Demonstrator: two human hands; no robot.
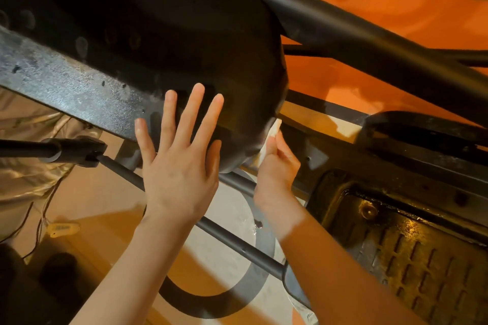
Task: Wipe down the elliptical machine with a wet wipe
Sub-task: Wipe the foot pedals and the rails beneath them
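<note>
Here, right hand (276, 166) pinches wipe (270, 137) — left hand (179, 155) flat on housing (184, 34).

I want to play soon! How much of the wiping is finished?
Hard to say what's finished; no part looks plainly clean. Right now the right hand pinches the wet wipe against the round black housing's lower edge, while the left hand rests flat on it. The gray beam looks speckled and the foot pedal grimy, so plenty seems left.
</note>
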